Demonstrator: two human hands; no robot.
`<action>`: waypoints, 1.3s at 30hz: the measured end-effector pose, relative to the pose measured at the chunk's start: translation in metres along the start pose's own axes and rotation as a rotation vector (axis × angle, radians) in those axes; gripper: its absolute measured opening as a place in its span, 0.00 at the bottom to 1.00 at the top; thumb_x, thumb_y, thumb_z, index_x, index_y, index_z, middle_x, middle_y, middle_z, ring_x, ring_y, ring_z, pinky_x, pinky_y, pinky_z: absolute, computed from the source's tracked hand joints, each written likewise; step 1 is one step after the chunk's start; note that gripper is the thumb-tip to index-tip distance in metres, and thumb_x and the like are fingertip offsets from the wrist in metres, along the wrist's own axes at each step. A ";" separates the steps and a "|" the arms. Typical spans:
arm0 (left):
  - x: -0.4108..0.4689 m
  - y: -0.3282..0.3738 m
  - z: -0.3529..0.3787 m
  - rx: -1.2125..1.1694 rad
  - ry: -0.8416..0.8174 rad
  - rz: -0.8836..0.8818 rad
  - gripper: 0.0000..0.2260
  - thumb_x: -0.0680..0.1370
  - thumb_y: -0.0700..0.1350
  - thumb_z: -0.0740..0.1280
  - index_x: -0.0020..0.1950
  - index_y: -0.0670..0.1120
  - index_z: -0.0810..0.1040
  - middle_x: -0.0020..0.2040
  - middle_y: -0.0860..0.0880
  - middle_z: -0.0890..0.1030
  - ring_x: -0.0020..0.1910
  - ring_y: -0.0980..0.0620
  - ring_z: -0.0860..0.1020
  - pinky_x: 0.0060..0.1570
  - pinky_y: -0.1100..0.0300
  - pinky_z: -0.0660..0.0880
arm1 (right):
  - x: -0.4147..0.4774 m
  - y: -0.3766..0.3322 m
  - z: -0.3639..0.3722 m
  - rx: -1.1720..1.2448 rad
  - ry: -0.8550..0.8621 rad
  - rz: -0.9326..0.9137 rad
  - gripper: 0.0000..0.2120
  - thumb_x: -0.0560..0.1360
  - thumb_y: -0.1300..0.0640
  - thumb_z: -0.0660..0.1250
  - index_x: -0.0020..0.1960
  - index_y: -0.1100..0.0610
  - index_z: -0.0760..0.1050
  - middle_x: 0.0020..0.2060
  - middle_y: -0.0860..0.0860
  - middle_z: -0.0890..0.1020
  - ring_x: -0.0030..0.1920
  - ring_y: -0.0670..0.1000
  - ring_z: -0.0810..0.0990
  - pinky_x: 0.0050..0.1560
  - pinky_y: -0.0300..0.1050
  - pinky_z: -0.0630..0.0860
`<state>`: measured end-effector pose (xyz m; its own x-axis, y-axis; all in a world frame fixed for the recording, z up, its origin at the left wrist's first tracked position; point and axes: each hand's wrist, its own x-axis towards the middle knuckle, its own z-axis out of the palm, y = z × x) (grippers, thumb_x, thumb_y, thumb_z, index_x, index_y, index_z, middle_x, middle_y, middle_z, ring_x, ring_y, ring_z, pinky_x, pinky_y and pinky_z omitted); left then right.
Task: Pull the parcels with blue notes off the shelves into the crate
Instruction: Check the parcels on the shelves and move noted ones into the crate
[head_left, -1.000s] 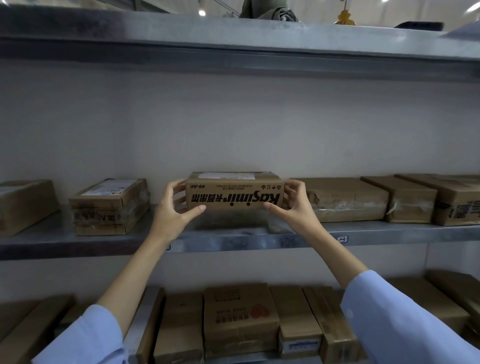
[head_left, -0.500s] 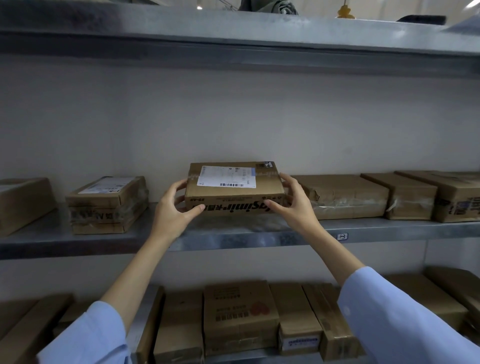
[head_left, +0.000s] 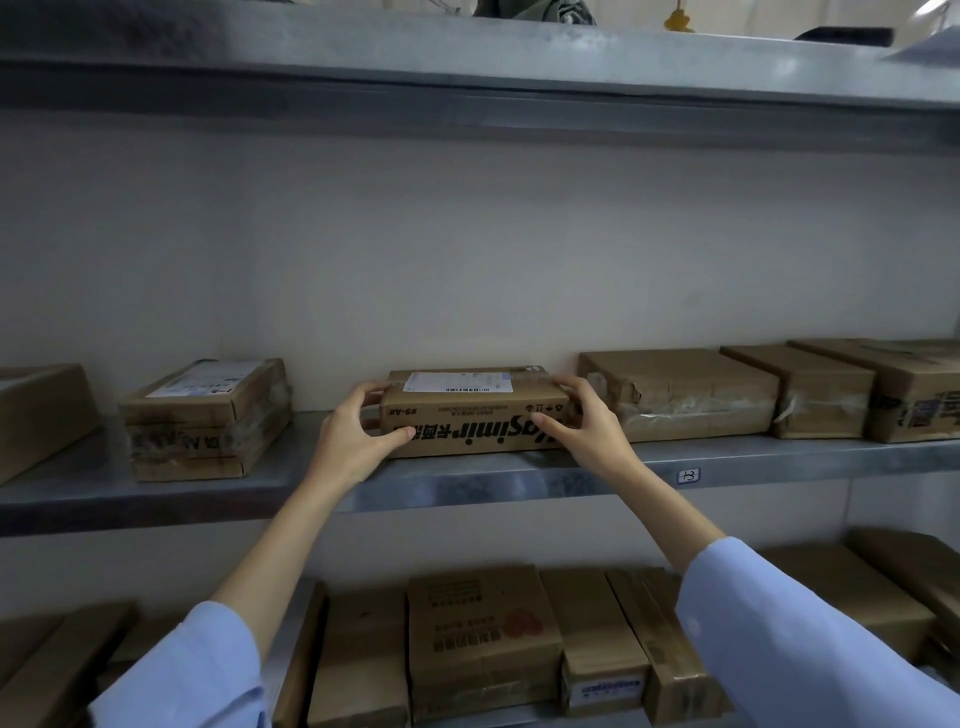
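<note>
Cardboard sits under both my palms: the flat brown parcel (head_left: 475, 413) lies on the metal middle shelf (head_left: 519, 480), its front face near the shelf's edge. My left hand (head_left: 358, 439) wraps the left end, thumb across the front and fingers (head_left: 371, 389) curled over the top corner. My right hand (head_left: 587, 423) mirrors it on the right end. Both grips are closed around the box, and its bottom edge looks flat on the steel.

I see no blue note on it. Only a white shipping label (head_left: 457, 382) with a barcode lies on top, its print too small to read. So I judge this step a check of the parcel, not a pull. If that holds, my next move is to release it and try a neighbour: the taped box (head_left: 680, 395) just beside it to the right, or the labelled box (head_left: 208, 415) well apart to the left. No crate is in view.

The front face carries printing upside down. I make out "asimir" in bold letters, some Chinese characters beside it, and a small code like "89-AB" above.
</note>
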<state>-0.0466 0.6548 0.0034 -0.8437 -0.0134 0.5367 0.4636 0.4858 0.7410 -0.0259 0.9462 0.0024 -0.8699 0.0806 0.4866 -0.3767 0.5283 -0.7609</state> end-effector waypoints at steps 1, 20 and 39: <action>0.000 0.000 0.000 0.007 -0.002 0.002 0.26 0.68 0.42 0.79 0.64 0.48 0.76 0.57 0.52 0.81 0.55 0.55 0.78 0.55 0.63 0.72 | 0.001 0.001 0.000 -0.003 -0.001 0.005 0.29 0.75 0.52 0.73 0.71 0.53 0.66 0.64 0.51 0.76 0.62 0.47 0.75 0.58 0.38 0.74; -0.003 0.047 0.018 0.633 0.058 0.333 0.29 0.76 0.62 0.64 0.74 0.51 0.68 0.73 0.51 0.71 0.69 0.46 0.66 0.65 0.47 0.60 | -0.008 -0.032 -0.049 -0.652 0.132 -0.256 0.27 0.78 0.42 0.64 0.73 0.52 0.69 0.69 0.51 0.71 0.70 0.54 0.67 0.66 0.52 0.69; 0.000 0.142 0.200 0.663 -0.002 0.361 0.30 0.76 0.63 0.63 0.75 0.53 0.65 0.74 0.54 0.68 0.71 0.50 0.65 0.66 0.50 0.56 | -0.004 0.085 -0.211 -0.735 0.064 -0.114 0.30 0.77 0.44 0.67 0.75 0.52 0.65 0.72 0.51 0.68 0.72 0.54 0.64 0.65 0.51 0.70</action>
<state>-0.0352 0.8986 0.0274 -0.6706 0.2478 0.6992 0.4520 0.8838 0.1203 0.0128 1.1690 0.0259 -0.8092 0.0286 0.5869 -0.1344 0.9633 -0.2322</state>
